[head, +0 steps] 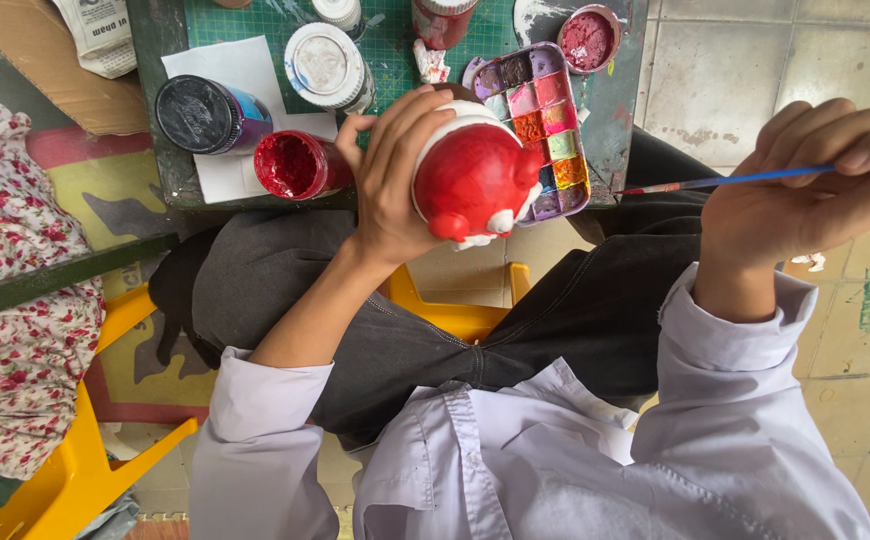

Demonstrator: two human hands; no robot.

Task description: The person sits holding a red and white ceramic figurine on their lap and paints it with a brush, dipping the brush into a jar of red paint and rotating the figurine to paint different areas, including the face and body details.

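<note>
Tiled floor lay below. My left hand (pixel 390 175) gripped the round ceramic figure (pixel 475 175), mostly coated red, white patches remaining; my right hand (pixel 805 200) pinched the blue-handled paintbrush (pixel 735 180).

1. Floor (pixel 755 80): pale square tiles, worn, stained; green paint smear at right.
2. Low dark table (pixel 170 185), paint-flecked, bearing a green cutting mat (pixel 255 20).
3. Yellow plastic stool (pixel 445 310) and yellow chair (pixel 85 450).
4. Floral cloth (pixel 5 300) at left, over a patterned floor mat (pixel 115 190).
5. Even, soft daylight.
</note>
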